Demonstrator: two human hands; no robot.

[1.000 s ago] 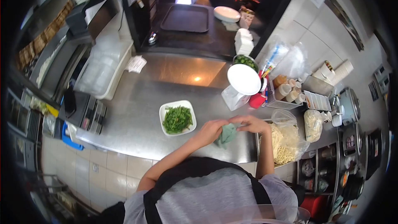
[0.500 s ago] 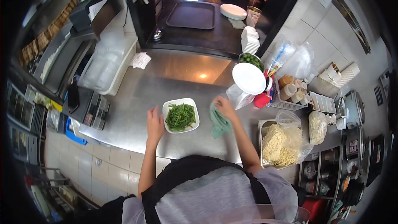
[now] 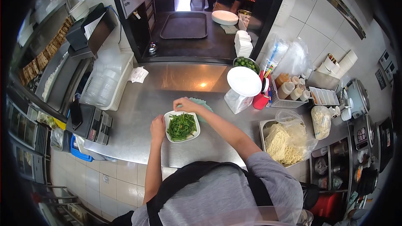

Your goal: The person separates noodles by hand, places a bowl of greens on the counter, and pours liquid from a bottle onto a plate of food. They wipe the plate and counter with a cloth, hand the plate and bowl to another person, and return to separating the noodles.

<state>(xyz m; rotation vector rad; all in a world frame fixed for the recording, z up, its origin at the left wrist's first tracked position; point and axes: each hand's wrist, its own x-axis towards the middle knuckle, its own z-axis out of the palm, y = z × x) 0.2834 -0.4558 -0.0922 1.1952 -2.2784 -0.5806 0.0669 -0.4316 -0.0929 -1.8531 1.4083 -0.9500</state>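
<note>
A square white bowl (image 3: 198, 135) of cooked green vegetables (image 3: 182, 126) rests on the steel counter. My left hand (image 3: 158, 128) is closed at the bowl's left rim, its fingers curled against the edge. My right hand (image 3: 185, 105) reaches across to the far rim, fingers bent down and closed. A green cloth (image 3: 203, 103) trails from behind that hand and lies partly under the wrist; the part within the fingers is hidden.
A scale with a white round top (image 3: 244, 81) stands right of the bowl, near squeeze bottles (image 3: 287, 89). Noodles (image 3: 279, 144) fill a metal tray at right. Plastic lids (image 3: 102, 86) sit in a white bin at left. A dark tray (image 3: 184, 25) lies in the pass-through; a person is beyond.
My right hand has carried the green cloth left, from beside the bowl to its far rim. My left hand has closed and come against the left rim. The camera view has tilted up.
</note>
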